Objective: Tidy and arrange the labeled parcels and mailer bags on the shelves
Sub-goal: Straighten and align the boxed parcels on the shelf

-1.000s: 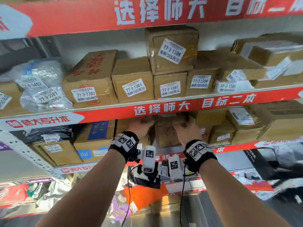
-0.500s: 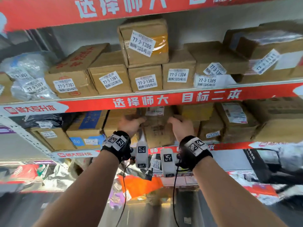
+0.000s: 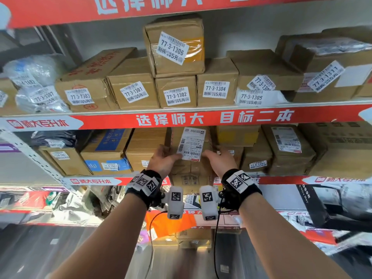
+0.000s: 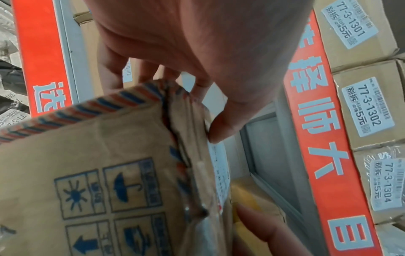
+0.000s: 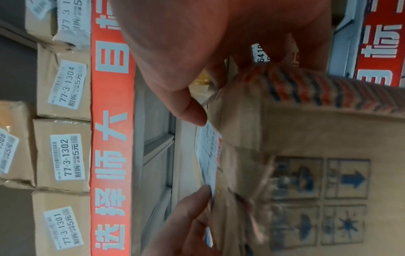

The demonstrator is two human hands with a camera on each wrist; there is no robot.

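Observation:
A brown cardboard parcel (image 3: 191, 170) with a white shipping label (image 3: 191, 144) on its upper face is half out of the lower shelf, tilted toward me. My left hand (image 3: 164, 160) grips its left side, thumb on the top face. My right hand (image 3: 219, 161) grips the right side the same way. In the left wrist view the parcel (image 4: 92, 173) shows blue handling symbols and a red-blue striped edge, with the fingers behind it. The right wrist view shows the same parcel (image 5: 317, 142), with both thumbs on the label (image 5: 208, 155).
Labeled boxes 77-3-1301 (image 3: 133, 92), 77-3-1302 (image 3: 176, 95) and 77-3-1304 (image 3: 216, 89) line the upper shelf, with 77-3-1306 (image 3: 175, 45) stacked on top. Other boxes flank the held parcel (image 3: 145, 148) (image 3: 287, 150). Grey mailer bags (image 3: 38, 83) lie at the upper left. Red shelf banner (image 3: 201, 118).
The parcel has come forward out of the lower shelf and tipped toward me, so its white label now faces up. Both hands have moved with it, and my view has come closer.

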